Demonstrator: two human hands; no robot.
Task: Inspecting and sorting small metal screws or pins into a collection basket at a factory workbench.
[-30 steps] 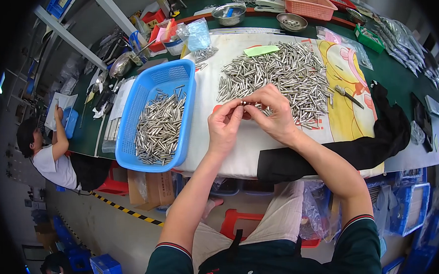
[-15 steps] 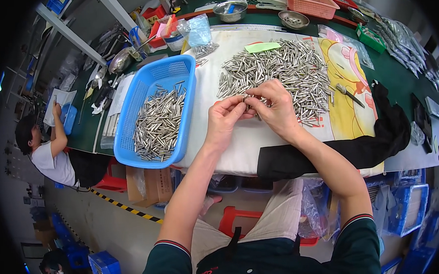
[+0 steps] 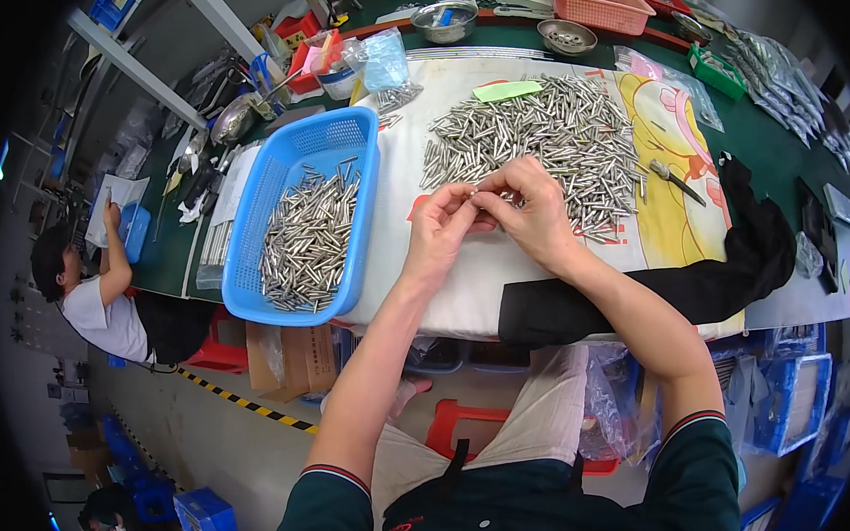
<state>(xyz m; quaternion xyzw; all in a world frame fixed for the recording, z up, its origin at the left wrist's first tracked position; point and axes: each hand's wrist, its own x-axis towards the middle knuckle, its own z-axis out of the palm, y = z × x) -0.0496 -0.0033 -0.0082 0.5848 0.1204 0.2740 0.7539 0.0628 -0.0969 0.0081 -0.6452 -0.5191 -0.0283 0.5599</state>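
My left hand (image 3: 439, 228) and my right hand (image 3: 535, 210) meet fingertip to fingertip over the near edge of a heap of small silvery metal pins (image 3: 524, 130). Both are closed in a pinch on one small metal pin (image 3: 475, 194), mostly covered by my fingers. The heap lies spread on a white cloth (image 3: 402, 276) with a yellow cartoon print. To the left of my hands stands a blue plastic basket (image 3: 373, 162) holding many similar pins (image 3: 310, 238). A pale green slip (image 3: 507, 90) rests on top of the heap.
A dark-handled tool (image 3: 678, 183) lies right of the heap. Black fabric (image 3: 629, 303) drapes along the near table edge. Metal bowls (image 3: 446, 22) and a pink basket (image 3: 601, 6) stand at the back. A co-worker (image 3: 100, 302) sits at the far left.
My fingertips have shifted slightly on the small pin, the left hand turning a little. The basket and heap look the same.
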